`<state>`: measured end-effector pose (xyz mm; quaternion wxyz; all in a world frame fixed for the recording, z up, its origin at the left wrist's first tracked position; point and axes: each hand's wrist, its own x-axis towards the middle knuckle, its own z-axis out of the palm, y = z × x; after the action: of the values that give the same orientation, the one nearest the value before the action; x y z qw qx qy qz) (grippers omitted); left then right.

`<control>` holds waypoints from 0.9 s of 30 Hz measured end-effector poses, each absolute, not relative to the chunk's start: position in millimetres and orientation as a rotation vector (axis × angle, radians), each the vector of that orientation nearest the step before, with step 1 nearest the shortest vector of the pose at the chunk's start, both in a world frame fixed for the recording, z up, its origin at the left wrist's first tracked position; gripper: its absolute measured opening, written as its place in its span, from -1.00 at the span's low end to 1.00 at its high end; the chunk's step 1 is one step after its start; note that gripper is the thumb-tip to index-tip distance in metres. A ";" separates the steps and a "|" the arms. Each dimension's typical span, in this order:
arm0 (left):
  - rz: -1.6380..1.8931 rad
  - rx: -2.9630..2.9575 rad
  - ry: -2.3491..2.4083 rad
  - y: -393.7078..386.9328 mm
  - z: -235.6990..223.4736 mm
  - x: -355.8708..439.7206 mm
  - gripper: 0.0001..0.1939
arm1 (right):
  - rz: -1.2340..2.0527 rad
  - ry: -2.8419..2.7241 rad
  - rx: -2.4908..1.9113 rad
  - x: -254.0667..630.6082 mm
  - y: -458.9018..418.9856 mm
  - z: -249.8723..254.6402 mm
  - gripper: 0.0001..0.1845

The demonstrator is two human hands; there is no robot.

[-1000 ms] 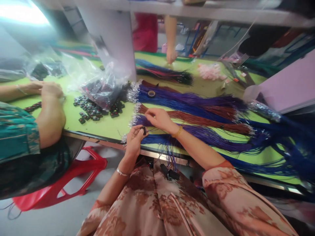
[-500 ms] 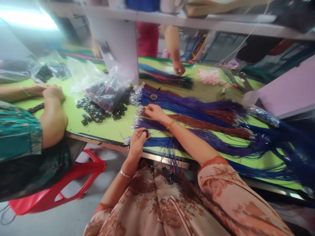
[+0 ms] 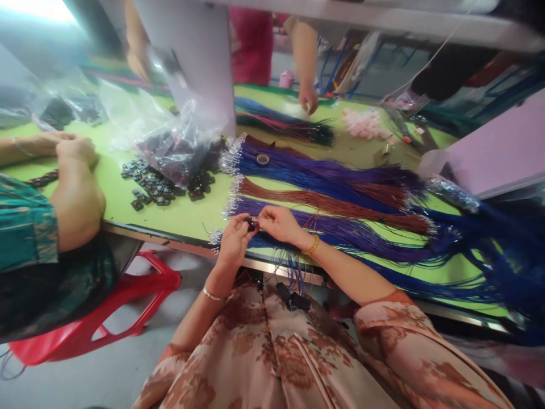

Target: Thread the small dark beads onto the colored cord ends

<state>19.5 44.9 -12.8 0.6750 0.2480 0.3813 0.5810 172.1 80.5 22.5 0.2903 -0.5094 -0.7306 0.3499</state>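
My left hand (image 3: 233,241) is closed on a small black connector housing (image 3: 250,225) just above the table's front edge. My right hand (image 3: 281,224) meets it from the right, thumb and fingertips pinched on what looks like a thin brown wire; the wire's tip is hidden at the housing. Beneath and behind my hands lie bundles of purple wires (image 3: 340,232) and brown wires (image 3: 298,196), with silver terminals (image 3: 233,196) at their left ends. Blue wires (image 3: 323,170) stretch out farther back. Some wired black housings (image 3: 292,296) hang below the table edge, against my clothes.
Loose black housings (image 3: 149,184) are heaped left of the wires, beside a clear plastic bag (image 3: 170,150) of more. A tape roll (image 3: 263,160) rests on the wires. A co-worker's hands (image 3: 76,149) are at left, another's hand (image 3: 309,101) opposite. A red stool (image 3: 157,289) stands below.
My right hand has come back from the terminal ends of the brown bundle and down to the housing in my left hand. The view has shifted slightly.
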 end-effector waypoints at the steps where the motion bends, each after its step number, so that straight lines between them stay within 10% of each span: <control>1: 1.300 0.557 0.852 44.9 -13.1 19.1 -0.71 | 0.893 -1.976 -1.359 172.6 79.1 21.2 -0.78; 27: 1.248 0.584 0.945 41.1 -12.0 20.0 -0.67 | 0.328 -2.481 -1.256 172.9 68.6 21.5 -0.75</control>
<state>20.0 41.1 -12.0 0.6707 0.2593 0.4196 0.5540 172.9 68.6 21.5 0.1702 -0.4420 -0.8731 0.1154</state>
